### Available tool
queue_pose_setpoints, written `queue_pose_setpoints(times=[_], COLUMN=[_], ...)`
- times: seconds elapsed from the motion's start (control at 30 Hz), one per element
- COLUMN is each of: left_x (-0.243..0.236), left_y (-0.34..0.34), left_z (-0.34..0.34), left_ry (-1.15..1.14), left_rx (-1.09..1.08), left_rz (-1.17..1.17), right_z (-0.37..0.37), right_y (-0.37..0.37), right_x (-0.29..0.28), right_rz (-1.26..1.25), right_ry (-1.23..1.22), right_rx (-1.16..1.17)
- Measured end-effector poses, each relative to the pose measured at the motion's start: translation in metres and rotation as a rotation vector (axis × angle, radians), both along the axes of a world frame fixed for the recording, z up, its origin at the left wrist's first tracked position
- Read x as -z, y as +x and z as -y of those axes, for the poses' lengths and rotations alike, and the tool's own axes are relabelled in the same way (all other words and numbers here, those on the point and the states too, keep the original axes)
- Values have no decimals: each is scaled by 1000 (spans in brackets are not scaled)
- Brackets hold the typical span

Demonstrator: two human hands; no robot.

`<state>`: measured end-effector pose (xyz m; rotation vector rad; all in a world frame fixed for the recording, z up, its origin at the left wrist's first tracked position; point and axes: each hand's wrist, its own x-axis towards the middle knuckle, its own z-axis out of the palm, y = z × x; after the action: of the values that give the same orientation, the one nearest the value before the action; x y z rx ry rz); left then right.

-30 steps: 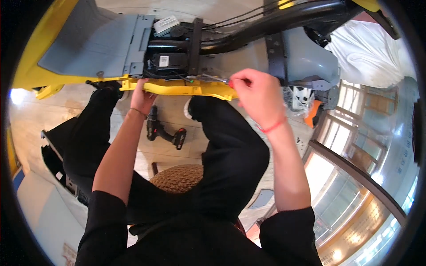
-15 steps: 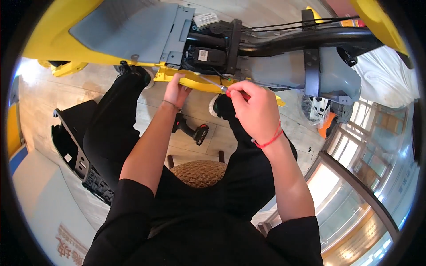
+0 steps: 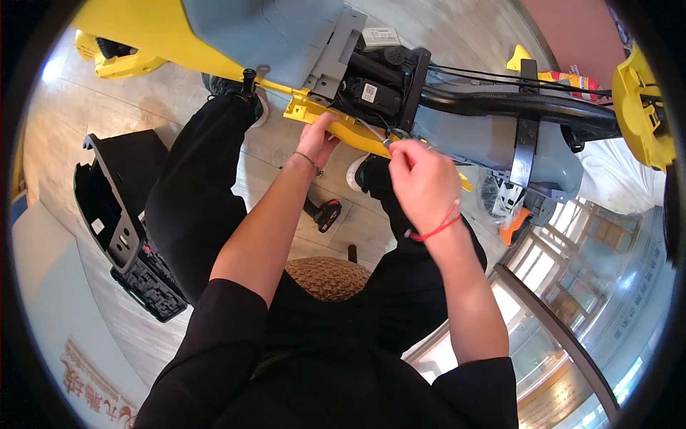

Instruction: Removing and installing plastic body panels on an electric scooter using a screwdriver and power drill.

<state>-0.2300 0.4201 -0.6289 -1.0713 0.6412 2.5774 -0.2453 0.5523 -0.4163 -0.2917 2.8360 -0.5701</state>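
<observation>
In front of me lies a partly opened yellow and grey scooter (image 3: 250,36), with a black frame tube (image 3: 493,102) and a labelled black box (image 3: 377,99) exposed. My left hand (image 3: 316,145) has its fingers round the lower edge of a yellow trim panel (image 3: 351,138), the fingertips partly hidden behind it. Closed about a screwdriver (image 3: 376,134), my right hand (image 3: 426,182) hides most of the handle. The metal shaft slants up and left across the panel toward the parts beside the black box; I cannot make out where its tip sits.
Between my legs a cordless drill (image 3: 326,214) lies on the floor, near a woven stool (image 3: 329,277). An open black case (image 3: 114,214) stands by my left leg. At right are a white cloth bag (image 3: 618,179), an orange object (image 3: 514,227) and a glass case (image 3: 572,307).
The scooter and both hands sit further right and slightly lower in view, which has shifted. My left hand still grips the panel and my right hand still holds the screwdriver.
</observation>
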Motion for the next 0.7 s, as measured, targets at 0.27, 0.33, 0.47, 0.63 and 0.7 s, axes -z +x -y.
queue_pose_setpoints(times=[0.27, 0.33, 0.47, 0.63, 0.7], left_x=[-11, -7, -12, -16, -15], left_y=[-5, -5, -8, 0, 6], left_z=[-1, 1, -1, 0, -5], left_ry=[-65, -58, -79, -157, -82], left_rx=[-2, 8, 21, 32, -68], left_rz=[-11, -24, -10, 41, 5], right_z=[15, 19, 8, 9, 13], right_y=[-56, -68, -80, -89, -90], right_x=[-10, -11, -6, -14, -16], right_rz=[163, 241, 159, 284, 300], right_ry=[14, 92, 289, 378, 412], right_rx=[-20, -112, -323, -364, -384])
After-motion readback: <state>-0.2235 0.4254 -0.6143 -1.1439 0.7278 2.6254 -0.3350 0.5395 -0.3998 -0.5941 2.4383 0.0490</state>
